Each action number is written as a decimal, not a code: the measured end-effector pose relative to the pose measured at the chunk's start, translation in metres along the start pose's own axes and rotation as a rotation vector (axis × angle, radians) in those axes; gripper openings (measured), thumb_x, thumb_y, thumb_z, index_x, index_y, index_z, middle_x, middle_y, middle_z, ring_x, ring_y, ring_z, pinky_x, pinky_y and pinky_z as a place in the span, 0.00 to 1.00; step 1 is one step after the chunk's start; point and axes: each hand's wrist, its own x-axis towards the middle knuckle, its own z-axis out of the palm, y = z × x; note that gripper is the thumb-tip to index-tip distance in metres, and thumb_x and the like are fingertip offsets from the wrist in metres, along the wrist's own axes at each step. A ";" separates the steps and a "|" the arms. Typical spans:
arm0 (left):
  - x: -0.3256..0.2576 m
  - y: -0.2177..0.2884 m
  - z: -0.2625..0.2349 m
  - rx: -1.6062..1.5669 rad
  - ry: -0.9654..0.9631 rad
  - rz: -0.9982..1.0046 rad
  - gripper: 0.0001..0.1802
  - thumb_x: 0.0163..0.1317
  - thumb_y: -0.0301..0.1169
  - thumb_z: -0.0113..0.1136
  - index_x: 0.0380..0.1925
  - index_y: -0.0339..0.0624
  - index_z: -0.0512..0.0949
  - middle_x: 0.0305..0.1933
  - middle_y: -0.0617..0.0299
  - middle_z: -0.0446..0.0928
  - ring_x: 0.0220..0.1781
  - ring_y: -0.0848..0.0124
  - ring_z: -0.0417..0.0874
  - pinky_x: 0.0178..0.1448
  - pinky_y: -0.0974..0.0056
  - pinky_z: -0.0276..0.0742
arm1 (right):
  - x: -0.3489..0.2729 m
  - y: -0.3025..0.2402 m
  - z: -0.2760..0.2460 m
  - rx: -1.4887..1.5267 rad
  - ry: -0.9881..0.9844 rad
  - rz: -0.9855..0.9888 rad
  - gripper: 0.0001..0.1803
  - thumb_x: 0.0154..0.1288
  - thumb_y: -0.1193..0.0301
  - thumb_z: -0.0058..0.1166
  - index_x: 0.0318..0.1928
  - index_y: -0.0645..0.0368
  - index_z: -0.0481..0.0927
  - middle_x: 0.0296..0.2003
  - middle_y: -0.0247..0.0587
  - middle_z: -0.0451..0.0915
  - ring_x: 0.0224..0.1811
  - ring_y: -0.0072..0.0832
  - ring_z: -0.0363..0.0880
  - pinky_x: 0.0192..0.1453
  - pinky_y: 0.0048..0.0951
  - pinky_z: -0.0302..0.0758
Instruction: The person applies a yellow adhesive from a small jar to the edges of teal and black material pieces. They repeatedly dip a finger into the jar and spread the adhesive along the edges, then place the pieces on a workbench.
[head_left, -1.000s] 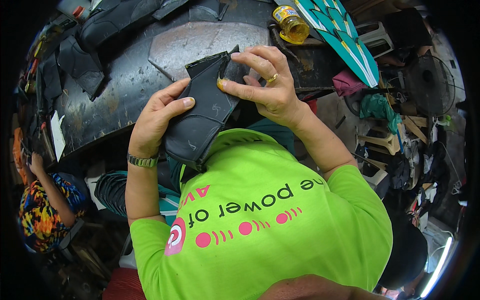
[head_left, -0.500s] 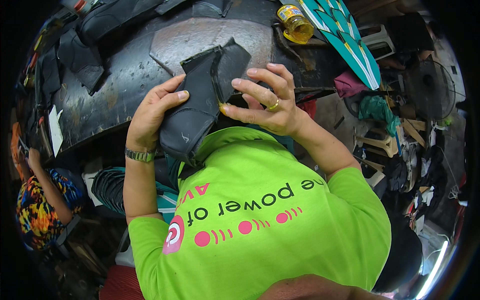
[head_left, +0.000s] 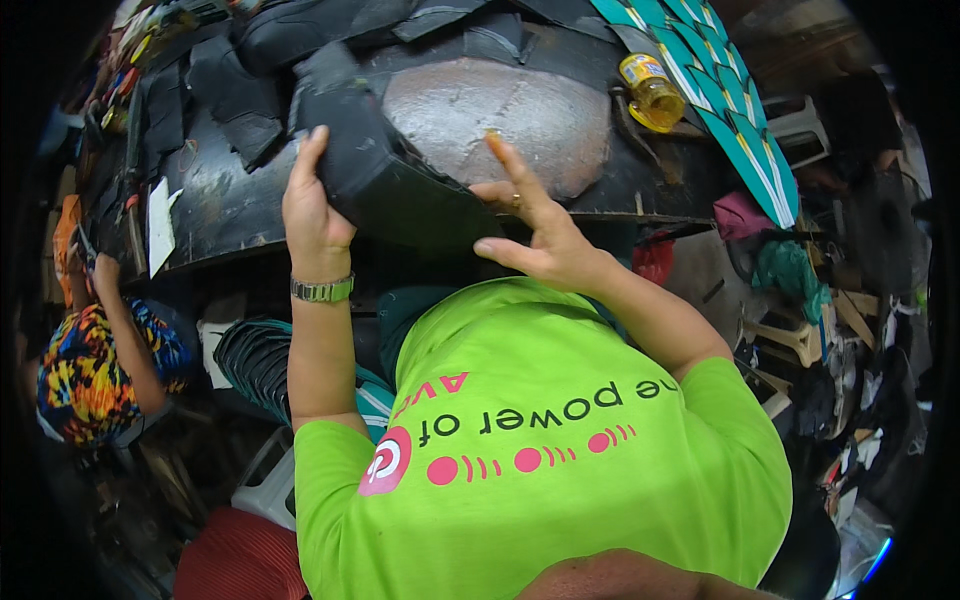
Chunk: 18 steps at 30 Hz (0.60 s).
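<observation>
Head view: black piece at near left of the pale slab.
Your left hand clasps it, fingers partly hidden; your right hand spreads its fingers wide at its edge.

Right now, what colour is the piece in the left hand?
The piece is black, showing best in the head view, slightly blurred.

Workshop: scuffed black workbench, heaped dark pieces, jar (yellowish inside), teal striped strips.

Upside-down black and pink lettering crosses the green shirt, and a label wraps the jar
</observation>
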 end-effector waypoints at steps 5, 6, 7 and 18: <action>-0.047 -0.031 -0.004 -0.090 -0.345 -0.093 0.23 0.71 0.41 0.55 0.59 0.37 0.75 0.55 0.53 0.82 0.54 0.59 0.84 0.61 0.55 0.80 | 0.016 -0.004 -0.007 0.264 0.120 0.060 0.52 0.59 0.88 0.50 0.79 0.51 0.40 0.76 0.42 0.55 0.45 0.23 0.75 0.52 0.25 0.74; -0.062 -0.046 -0.005 0.038 -0.358 -0.104 0.24 0.71 0.41 0.56 0.59 0.36 0.74 0.54 0.54 0.82 0.54 0.61 0.84 0.61 0.57 0.79 | 0.015 -0.007 -0.013 0.271 0.123 0.096 0.52 0.60 0.88 0.50 0.80 0.51 0.39 0.76 0.41 0.54 0.46 0.23 0.75 0.52 0.25 0.75; -0.067 -0.060 -0.005 0.147 -0.354 -0.123 0.24 0.71 0.41 0.57 0.60 0.36 0.74 0.54 0.55 0.82 0.54 0.63 0.84 0.62 0.59 0.78 | 0.014 -0.009 -0.018 0.285 0.120 0.132 0.52 0.61 0.88 0.51 0.80 0.51 0.39 0.76 0.40 0.52 0.47 0.22 0.74 0.52 0.25 0.75; -0.053 -0.105 -0.008 0.308 -0.275 -0.201 0.11 0.68 0.24 0.60 0.48 0.30 0.80 0.51 0.56 0.82 0.52 0.70 0.84 0.60 0.64 0.79 | -0.034 -0.039 -0.138 -0.939 0.436 0.563 0.23 0.62 0.67 0.56 0.58 0.51 0.79 0.40 0.54 0.84 0.41 0.48 0.84 0.45 0.44 0.79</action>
